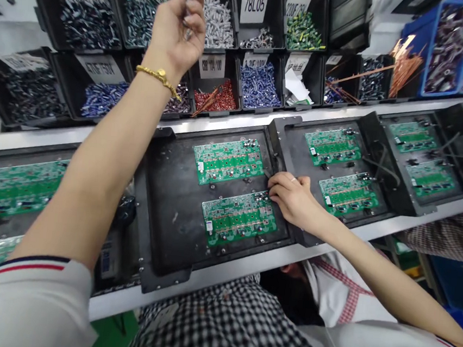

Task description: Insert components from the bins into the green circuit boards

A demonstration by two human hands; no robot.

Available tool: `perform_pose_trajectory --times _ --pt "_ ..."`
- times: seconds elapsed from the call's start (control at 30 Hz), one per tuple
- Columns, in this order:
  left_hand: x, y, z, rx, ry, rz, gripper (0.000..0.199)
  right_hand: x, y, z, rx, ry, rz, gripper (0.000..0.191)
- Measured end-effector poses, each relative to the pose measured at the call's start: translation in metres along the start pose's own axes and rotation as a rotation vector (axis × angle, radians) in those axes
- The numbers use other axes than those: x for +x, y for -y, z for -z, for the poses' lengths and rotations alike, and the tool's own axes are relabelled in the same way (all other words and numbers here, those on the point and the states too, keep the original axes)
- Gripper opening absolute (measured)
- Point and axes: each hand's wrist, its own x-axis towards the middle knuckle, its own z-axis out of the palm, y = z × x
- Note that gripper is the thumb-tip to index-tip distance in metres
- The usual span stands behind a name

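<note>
My left hand [180,29], with a gold bracelet on its wrist, is raised in front of the parts bins. Its fingers curl around several small silvery electronic components [188,21], whose exact kind I cannot make out. My right hand [294,198] is down at the upper right corner of the nearer green circuit board [239,218]. Its fingertips are pinched together there and hide whatever is between them. Small dark round parts stand along that corner. A second green circuit board [229,161] lies just behind, in the same black tray [170,211].
Black bins of sorted components line the back, one labelled 78L05 [253,5]. More black trays with boards [343,146] sit on the rail [242,270] at both sides. Blue bins [448,47] and copper-coloured strips [407,70] are at the right. Another person's checked sleeve [450,235] shows at right.
</note>
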Motion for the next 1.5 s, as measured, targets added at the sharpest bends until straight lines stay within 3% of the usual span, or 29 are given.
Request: perform_pose_trajectory --times 0.1,0.3,0.47,0.73,1.0,1.27,1.4,1.5 --pt "-0.019 0.028 -0.002 -0.013 -0.016 -0.033 0.025 -0.001 -0.002 -0.001 0.018 -0.004 0.018 0.016" --pt "-0.083 0.104 0.011 0.166 -0.153 0.226 0.021 -0.001 -0.003 -0.006 0.008 -0.034 0.01 0.018" --pt "-0.121 0.14 0.021 0.349 -0.22 0.374 0.015 -0.001 -0.002 -0.005 -0.025 -0.009 0.027 0.02" --pt "-0.137 0.152 0.023 0.342 -0.267 0.385 0.009 -0.002 0.002 -0.002 -0.136 0.077 0.048 0.029" --pt "-0.139 0.155 0.024 0.382 -0.263 0.345 0.007 -0.004 0.0 -0.007 -0.09 0.007 0.034 0.024" --pt "-0.146 0.155 0.022 0.343 -0.263 0.387 0.016 -0.004 0.003 -0.007 -0.178 0.053 0.067 0.028" --pt "-0.148 0.157 0.022 0.372 -0.28 0.36 0.013 -0.006 0.005 -0.008 -0.063 0.005 0.003 0.023" --pt "-0.15 0.162 0.021 0.37 -0.282 0.336 0.014 -0.004 0.012 0.0 0.119 -0.092 -0.091 0.008"
